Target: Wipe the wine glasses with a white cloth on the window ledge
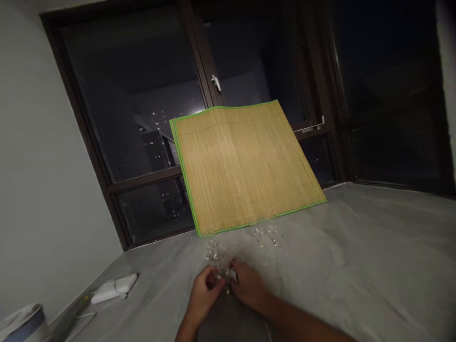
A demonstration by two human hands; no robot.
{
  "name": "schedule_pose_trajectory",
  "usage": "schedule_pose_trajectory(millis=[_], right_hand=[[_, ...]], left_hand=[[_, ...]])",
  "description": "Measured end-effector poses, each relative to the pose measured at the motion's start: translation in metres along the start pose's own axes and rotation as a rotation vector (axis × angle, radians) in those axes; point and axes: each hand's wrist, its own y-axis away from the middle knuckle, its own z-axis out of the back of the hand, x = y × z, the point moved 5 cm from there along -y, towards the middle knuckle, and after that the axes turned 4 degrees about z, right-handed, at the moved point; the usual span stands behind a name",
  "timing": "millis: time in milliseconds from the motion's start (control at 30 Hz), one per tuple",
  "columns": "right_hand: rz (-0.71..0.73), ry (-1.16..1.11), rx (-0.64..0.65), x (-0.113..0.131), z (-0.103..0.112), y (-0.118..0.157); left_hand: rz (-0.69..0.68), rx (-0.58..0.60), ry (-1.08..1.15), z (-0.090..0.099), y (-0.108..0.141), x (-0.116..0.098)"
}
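Observation:
My left hand (pixel 204 292) and my right hand (pixel 247 287) are close together at the lower middle, with fingers curled around something small, clear and shiny (pixel 227 274). The item looks like glass, but its shape is blurred and partly covered by my fingers. Just beyond my left hand stands clear glassware (pixel 211 247). Two stemmed clear glasses, a left one (pixel 258 232) and a right one (pixel 272 230), are farther back, near the lower edge of a bamboo mat.
The green-edged bamboo mat (pixel 245 166) leans against the dark window (pixel 135 95). A white device with a cord (pixel 113 289) lies on the grey stone surface (pixel 338 266) at the left. A round container (pixel 24 325) is at the lower left corner.

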Motion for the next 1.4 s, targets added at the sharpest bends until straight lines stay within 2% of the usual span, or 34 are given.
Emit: schedule_pose_trajectory(millis=[100,233,300,467,567,667,800,1100,1400], right_hand=[[-0.051,0.123,0.020,-0.019,0.017,-0.005],[-0.247,0.298,0.045,-0.055,0.036,-0.013],[-0.300,0.326,0.039,-0.069,0.042,-0.018],[-0.291,0.326,0.067,-0.090,0.047,-0.027],[-0.263,0.322,0.093,-0.095,0.048,-0.030],[-0.233,0.323,0.111,-0.096,0.047,-0.033],[-0.159,0.313,0.129,-0.092,0.039,-0.036],[0.021,0.257,0.154,-0.074,0.021,-0.048],[0.066,0.220,0.184,-0.048,-0.001,-0.066]], left_hand=[[0.003,0.052,-0.020,-0.006,0.001,0.004],[-0.002,0.104,-0.124,-0.015,0.000,0.008],[-0.016,0.139,-0.150,-0.016,0.000,0.009],[-0.059,0.067,-0.232,-0.001,-0.002,0.013],[-0.004,0.045,-0.331,0.007,-0.001,0.018],[0.083,0.044,-0.437,0.010,0.003,0.023],[0.105,0.092,-0.511,0.005,0.004,0.025],[0.130,0.152,-0.431,0.004,0.003,0.030],[0.163,0.166,-0.440,0.002,0.003,0.029]])
